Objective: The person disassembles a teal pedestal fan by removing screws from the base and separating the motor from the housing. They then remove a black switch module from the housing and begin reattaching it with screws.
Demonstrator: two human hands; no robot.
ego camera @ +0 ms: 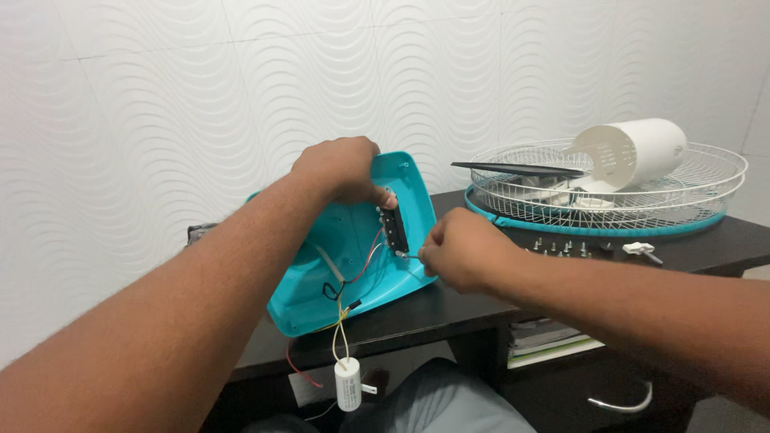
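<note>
Forearms frame an opened turquoise fan base [321, 297] propped on edge on a dark table [449, 309], its wiring partly freed.

From the head view, nearest the camera, a white cylindrical capacitor [348, 384] is seen hanging below the left forearm on yellow and red wires [341, 333] that run out of the shell. The left hand [341, 167] is closed over the shell's top edge, thumb pressed on a black switch block [393, 228] just beneath it. The right hand [457, 250] is pinched narrowly on a small wire end or terminal at the block's lower end; what exactly is gripped cannot be told. Beyond the right hand lie loose screws [561, 247], the wire grilles [609, 188] and a white motor cover [638, 151], so disassembly is judged well advanced, with the switch wiring unfinished.
</note>
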